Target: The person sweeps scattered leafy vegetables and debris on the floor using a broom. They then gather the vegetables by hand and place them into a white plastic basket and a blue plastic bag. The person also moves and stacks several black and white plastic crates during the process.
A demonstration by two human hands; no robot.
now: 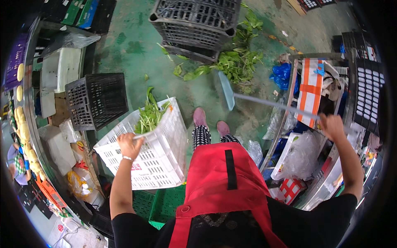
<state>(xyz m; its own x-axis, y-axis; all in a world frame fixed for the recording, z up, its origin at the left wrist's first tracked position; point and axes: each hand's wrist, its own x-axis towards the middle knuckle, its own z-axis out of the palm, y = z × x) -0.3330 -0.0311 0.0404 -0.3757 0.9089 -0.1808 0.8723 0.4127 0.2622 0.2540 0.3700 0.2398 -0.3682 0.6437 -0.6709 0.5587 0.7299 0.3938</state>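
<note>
My left hand grips the near rim of a white plastic crate, which is tilted beside my legs. Leafy greens stand inside it, some rising above the rim. Out to the right, my right hand is closed around the grey handle of a broom. Its blue head touches the green floor, against the left side of a pile of loose greens. Single leaves are scattered to the left of that pile.
Stacked black crates stand ahead, beside the greens. A black crate sits left of the white one, with a green crate behind it. Shelving flanks both sides, holding plastic bags and foam boxes. Another person is at far left.
</note>
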